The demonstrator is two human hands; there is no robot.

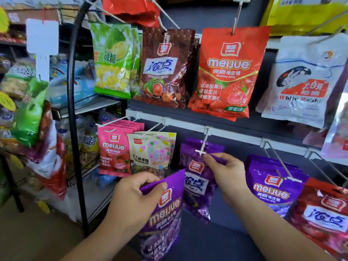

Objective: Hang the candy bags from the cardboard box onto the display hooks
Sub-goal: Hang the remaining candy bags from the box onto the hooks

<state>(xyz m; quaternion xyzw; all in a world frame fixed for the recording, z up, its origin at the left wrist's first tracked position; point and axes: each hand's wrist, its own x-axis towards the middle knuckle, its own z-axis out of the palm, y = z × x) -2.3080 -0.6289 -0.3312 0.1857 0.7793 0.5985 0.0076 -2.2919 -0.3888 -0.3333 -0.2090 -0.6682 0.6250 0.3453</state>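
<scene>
My left hand (135, 196) grips the top edge of a purple Meijue gummy bag (163, 219), held low in front of the display. My right hand (226, 174) pinches the top of a purple transparent candy bag (197, 187) right at the tip of a white display hook (202, 147) on the lower rail. More purple bags hang behind it on the same hook. The cardboard box is out of view.
The lower rail (235, 133) carries pink Meijue bags (114, 153), lollipop bags (150, 149), purple Meijue bags (271, 187) and red bags (323, 217). The row above holds durian, brown, red strawberry (228, 72) and White Rabbit bags. A black wire rack (72, 110) stands left.
</scene>
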